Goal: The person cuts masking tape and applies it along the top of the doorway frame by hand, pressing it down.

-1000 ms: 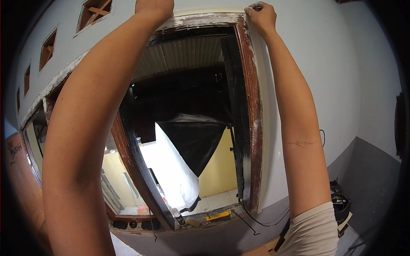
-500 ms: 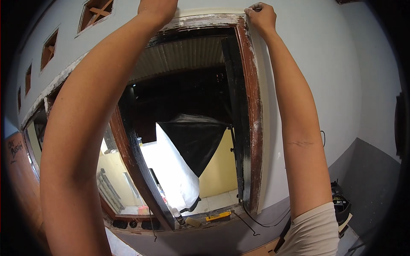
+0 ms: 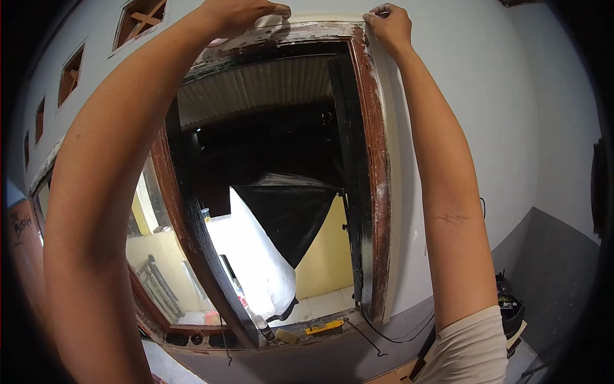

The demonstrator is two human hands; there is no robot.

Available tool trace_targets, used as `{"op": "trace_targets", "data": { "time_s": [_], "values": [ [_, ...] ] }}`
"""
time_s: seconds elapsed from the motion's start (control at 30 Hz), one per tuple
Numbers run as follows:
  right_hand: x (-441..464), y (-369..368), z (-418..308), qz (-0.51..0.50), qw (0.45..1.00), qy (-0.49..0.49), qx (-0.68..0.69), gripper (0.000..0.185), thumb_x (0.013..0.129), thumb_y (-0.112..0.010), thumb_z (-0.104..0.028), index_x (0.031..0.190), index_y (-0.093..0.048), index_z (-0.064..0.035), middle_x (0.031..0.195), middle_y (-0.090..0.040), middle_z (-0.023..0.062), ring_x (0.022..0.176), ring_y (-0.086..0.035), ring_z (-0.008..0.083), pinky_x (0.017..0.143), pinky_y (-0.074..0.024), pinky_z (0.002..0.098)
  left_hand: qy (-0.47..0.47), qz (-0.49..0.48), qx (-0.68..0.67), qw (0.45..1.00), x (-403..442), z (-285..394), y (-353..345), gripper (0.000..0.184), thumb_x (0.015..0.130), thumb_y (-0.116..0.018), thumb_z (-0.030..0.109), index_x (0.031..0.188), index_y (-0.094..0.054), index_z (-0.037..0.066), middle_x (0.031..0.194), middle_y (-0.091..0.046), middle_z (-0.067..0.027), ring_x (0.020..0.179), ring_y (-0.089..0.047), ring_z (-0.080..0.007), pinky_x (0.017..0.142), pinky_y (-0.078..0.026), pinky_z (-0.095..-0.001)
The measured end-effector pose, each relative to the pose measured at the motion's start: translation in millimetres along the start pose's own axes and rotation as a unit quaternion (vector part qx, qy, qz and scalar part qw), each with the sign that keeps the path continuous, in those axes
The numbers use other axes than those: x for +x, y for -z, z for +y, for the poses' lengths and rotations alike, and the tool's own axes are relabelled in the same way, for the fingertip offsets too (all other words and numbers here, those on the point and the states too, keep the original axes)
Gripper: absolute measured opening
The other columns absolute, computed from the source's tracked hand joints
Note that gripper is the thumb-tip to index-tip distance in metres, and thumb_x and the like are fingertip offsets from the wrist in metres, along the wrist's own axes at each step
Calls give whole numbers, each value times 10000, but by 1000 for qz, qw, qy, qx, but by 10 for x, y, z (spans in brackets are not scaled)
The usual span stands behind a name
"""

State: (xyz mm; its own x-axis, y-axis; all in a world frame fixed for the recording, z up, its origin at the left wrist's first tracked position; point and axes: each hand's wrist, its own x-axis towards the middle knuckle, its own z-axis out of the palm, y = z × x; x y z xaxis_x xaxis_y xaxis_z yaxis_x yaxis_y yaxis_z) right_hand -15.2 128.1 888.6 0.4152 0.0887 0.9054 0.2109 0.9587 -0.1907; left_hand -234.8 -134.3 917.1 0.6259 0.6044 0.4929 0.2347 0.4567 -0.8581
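At the top edge of the weathered brown-and-white wooden window frame (image 3: 376, 185), my left hand (image 3: 233, 16) reaches out with its fingers by the narrow cream strip (image 3: 326, 18), though I cannot tell whether it grips anything. The strip runs along that top edge between my hands, and uneven pull from the left could skew or wrinkle it, while flaking paint beneath might make it lift. At the top right corner my right hand (image 3: 393, 29) has curled fingertips against the strip, pinching or only pressing, I can't tell; should they slip, that end could come away.
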Motion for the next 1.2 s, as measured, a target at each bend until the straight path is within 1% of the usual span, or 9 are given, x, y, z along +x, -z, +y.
{"op": "trace_targets", "data": {
  "time_s": [0.03,0.1,0.13,0.2,0.53,0.73,0.8,1.03,1.2],
  "values": [
    [16,6,16,0,1000,0,0,182,752,-847,-153,845,-744,-35,839,-767,110,786,-733,245,782,-575,337,0,0,0,1000,12,-19,-35,537,928,-581,86,1422,-549,292,1428,-493,-103,1247,-597,-316,1009,-528,-465],
    [23,51,11,-73,997,-7,-12,379,863,-789,-364,1093,-755,-65,1086,-765,162,1041,-727,297,979,-532,463,-19,-3,32,999,37,-32,-65,520,943,-548,91,1423,-574,289,1445,-487,-91,1258,-590,-316,1005,-534,-453],
    [-5,57,-14,-74,997,-7,-13,379,863,-789,-364,1093,-755,-65,1086,-765,162,1041,-727,297,979,-532,463,-19,-3,31,999,46,-35,-62,520,943,-548,91,1423,-574,289,1445,-487,-91,1258,-590,-316,1005,-534,-453],
    [-70,52,-48,10,1000,21,3,171,755,-767,-125,856,-730,8,831,-747,186,767,-723,278,736,-581,388,-12,-52,20,998,68,-40,-32,497,955,-527,97,1404,-612,292,1452,-487,-86,1255,-592,-313,1004,-536,-442],
    [-108,141,-152,-14,999,-16,49,181,764,-759,-93,904,-722,15,800,-737,164,697,-700,223,645,-577,358,-18,-70,9,997,86,-17,1,576,958,-514,79,1461,-575,353,1466,-489,-102,1242,-604,-312,969,-559,-438],
    [-112,167,-258,-27,997,-46,59,210,773,-754,-77,959,-715,13,810,-731,160,706,-695,230,653,-576,363,-1,-111,21,994,122,60,70,705,978,-457,38,1554,-413,442,1478,-476,-113,1220,-620,-312,915,-587,-410],
    [-118,175,-264,-7,1000,-15,19,209,788,-751,-82,971,-712,12,844,-732,169,743,-697,242,685,-578,371,4,-114,25,993,127,78,80,740,983,-444,26,1567,-366,474,1459,-482,-115,1219,-620,-308,915,-588,-409],
    [-139,188,-291,-8,999,-30,10,238,807,-744,-87,1022,-703,6,856,-720,168,756,-694,254,689,-575,382,21,-129,0,991,99,117,163,803,962,-460,-22,1565,-348,496,1391,-513,-115,1194,-633,-318,931,-583,-409],
    [-123,233,-310,-34,999,-18,32,216,809,-725,-60,1015,-697,-3,849,-714,160,746,-695,240,646,-566,378,12,-142,-5,990,132,83,120,789,952,-482,-19,1568,-366,459,1405,-511,-106,1188,-633,-315,935,-580,-413]
  ]
}}
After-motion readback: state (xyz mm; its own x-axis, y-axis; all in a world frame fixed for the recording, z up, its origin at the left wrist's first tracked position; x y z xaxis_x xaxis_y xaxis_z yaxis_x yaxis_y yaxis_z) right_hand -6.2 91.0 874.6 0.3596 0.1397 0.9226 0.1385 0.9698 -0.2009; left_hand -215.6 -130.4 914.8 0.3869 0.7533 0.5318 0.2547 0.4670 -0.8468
